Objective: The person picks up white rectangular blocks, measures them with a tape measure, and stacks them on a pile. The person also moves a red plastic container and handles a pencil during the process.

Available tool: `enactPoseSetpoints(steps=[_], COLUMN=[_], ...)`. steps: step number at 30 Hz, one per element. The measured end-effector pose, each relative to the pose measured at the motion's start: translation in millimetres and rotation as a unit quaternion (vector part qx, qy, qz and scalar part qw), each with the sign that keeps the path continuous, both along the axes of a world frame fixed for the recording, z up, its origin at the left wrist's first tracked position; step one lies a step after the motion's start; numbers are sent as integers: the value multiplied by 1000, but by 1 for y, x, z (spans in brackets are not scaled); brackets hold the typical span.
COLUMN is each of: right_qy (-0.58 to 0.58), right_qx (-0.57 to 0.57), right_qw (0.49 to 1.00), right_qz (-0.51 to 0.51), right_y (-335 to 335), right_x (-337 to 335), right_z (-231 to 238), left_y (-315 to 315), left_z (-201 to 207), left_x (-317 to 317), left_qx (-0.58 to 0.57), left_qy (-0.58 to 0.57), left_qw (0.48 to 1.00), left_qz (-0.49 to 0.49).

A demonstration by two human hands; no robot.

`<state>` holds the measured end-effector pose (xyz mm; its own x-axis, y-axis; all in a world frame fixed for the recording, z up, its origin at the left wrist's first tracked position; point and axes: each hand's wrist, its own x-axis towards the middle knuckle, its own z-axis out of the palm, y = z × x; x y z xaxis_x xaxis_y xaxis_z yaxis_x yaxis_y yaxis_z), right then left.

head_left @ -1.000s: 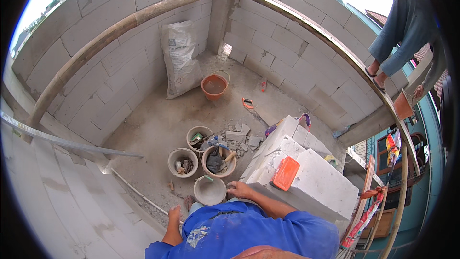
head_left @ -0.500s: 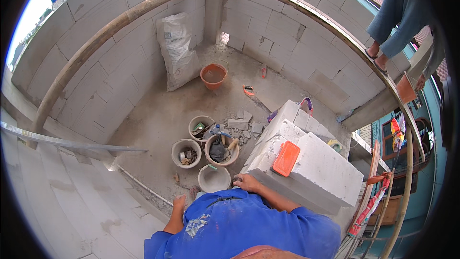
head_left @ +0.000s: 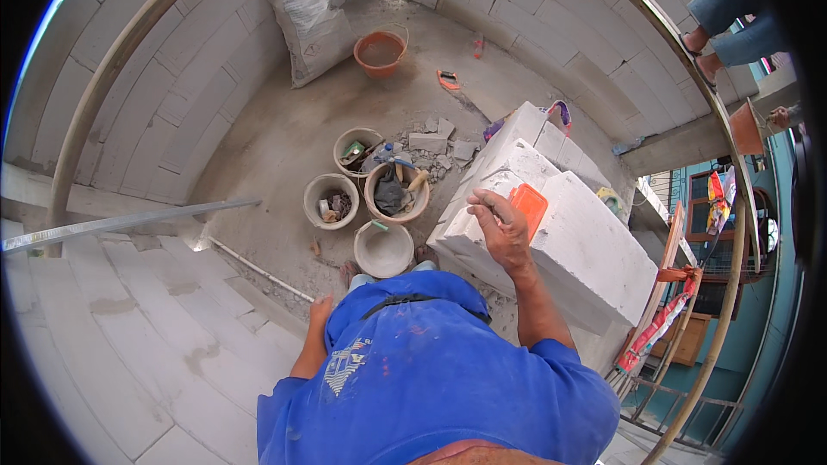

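Loosely open, the right hand (head_left: 501, 228) could knock the rectangular orange plastic box (head_left: 535, 205) at two o'clock. Left hand (head_left: 320, 310): can't tell.

What seems an orange case (head_left: 532, 204) lies on white blocks (head_left: 590, 245).

Building site (bare block walls (head_left: 177, 77))

On my feed I see four buckets (head_left: 401, 218) clustered on the floor (head_left: 289, 133) | right of them: block stack (head_left: 599, 250), box (head_left: 537, 201) on top | behind, toward the right: rubble (head_left: 426, 142) | farther back: saw (head_left: 448, 80), lone bucket (head_left: 379, 71) to its left | back left: sack (head_left: 312, 17) beside the wall (head_left: 185, 90)
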<state>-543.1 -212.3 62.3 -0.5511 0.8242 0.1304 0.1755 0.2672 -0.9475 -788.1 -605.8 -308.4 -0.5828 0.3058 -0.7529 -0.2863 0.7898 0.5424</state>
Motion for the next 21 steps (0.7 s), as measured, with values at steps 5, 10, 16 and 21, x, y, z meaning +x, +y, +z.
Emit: enactPoseSetpoints(steps=[5,10,16,21], right_qy=[4,-174,-315,-356], right_qx=[147,225,247,242], right_qw=[951,850,786,782], right_qz=[-270,-444,-471,-450], right_y=[74,106,89,84], right_x=[68,170,202,197], right_z=[13,-32,-69,-67], left_y=[13,51,79,105], left_z=[7,13,30,47], left_x=[-11,-28,-43,-49], left_qx=[12,49,75,-1], left_qy=[3,-30,-95,-97], left_qw=[1000,998,993,995], left_qz=[-24,0,-1,-38])
